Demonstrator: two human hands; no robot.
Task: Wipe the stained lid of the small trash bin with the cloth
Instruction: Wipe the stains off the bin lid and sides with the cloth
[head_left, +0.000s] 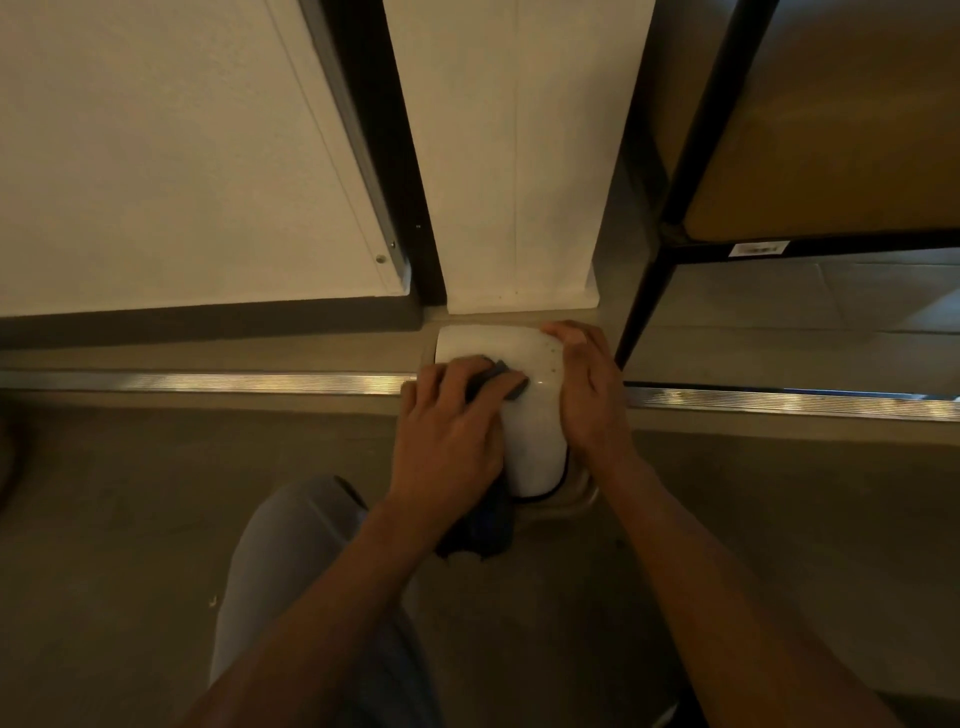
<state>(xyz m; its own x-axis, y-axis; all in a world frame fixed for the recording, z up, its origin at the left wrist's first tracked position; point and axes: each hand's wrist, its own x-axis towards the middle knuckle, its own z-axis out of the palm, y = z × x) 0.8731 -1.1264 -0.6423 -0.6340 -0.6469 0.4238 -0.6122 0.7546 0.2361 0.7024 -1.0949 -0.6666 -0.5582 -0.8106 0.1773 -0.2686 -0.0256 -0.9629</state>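
Observation:
The small trash bin's white lid lies below me, against the foot of a white pillar. Small pale spots dot its right part near my right hand. My left hand presses a dark blue cloth onto the lid's left side, fingers curled over it; the rest of the cloth hangs down below the hand by the bin's front. My right hand rests along the lid's right edge, fingers bent over the far corner, holding the bin steady.
A white pillar stands right behind the bin. A black metal rack with a wooden shelf rises at the right. A metal floor strip runs left to right under the bin. My grey-trousered knee is at the lower left.

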